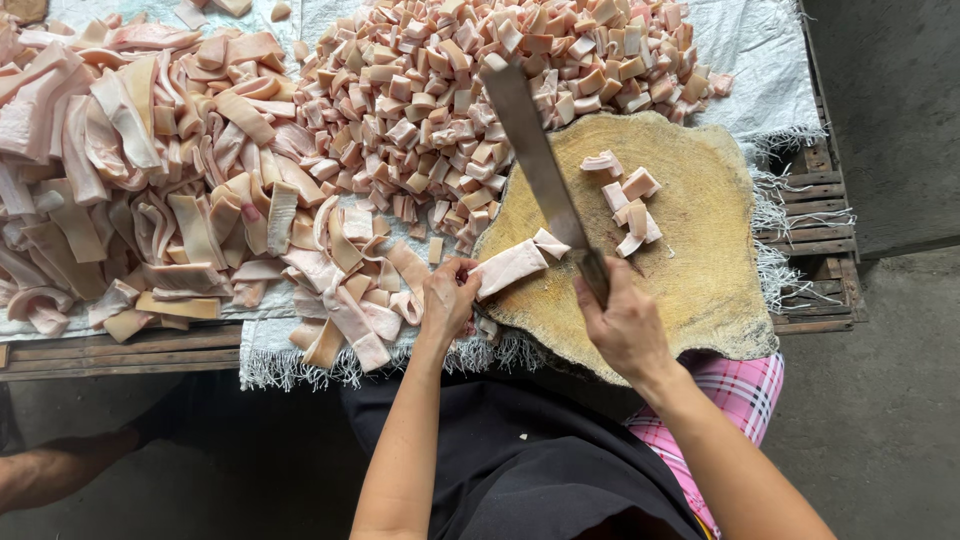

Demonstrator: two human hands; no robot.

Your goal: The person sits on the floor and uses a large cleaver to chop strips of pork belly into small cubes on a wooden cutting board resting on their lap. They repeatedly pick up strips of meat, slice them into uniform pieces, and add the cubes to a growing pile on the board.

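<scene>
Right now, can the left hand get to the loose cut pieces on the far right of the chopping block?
Probably not directly. The left hand pins a pale strip at the block's near-left edge, and the cleaver in the right hand slants across between it and the cut pieces.

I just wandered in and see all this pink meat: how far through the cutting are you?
Done: a big heap of small cut pieces beyond the wooden block. In hand: the left hand holds one strip there while the right hand raises the cleaver. Left: a large pile of uncut strips.
</scene>
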